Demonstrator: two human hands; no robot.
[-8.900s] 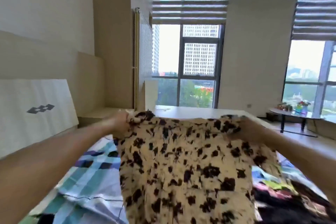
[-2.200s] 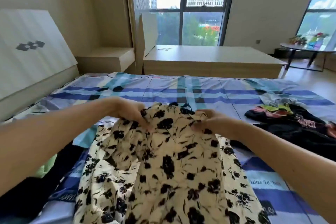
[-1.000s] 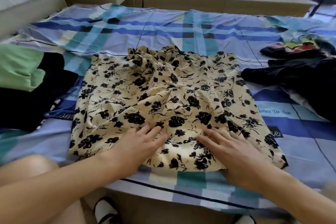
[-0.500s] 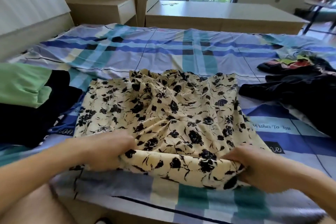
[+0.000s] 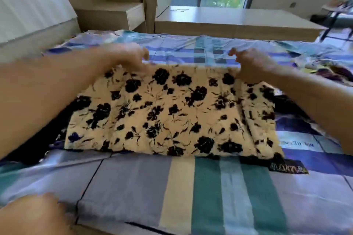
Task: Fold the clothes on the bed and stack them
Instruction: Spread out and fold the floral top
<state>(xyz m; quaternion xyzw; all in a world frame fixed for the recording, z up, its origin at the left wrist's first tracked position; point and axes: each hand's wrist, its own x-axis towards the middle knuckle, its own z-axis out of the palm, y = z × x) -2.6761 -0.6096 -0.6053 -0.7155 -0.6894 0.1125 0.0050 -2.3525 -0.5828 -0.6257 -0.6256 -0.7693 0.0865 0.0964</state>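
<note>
Head view: floral garment (image 5: 172, 114) lies folded mid-width on bed (image 5: 210, 192), toward near edge. My left hand (image 5: 126, 59) and right hand (image 5: 250, 65) at its far corners, fingers curled; blur hides whether I pinch cloth.

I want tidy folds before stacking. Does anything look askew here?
Slightly. The floral garment lies folded on the bed, but a ridge runs down its right side and the strip beyond it flares outward, so the shape isn't square. Blur hides finer wrinkles.
</note>
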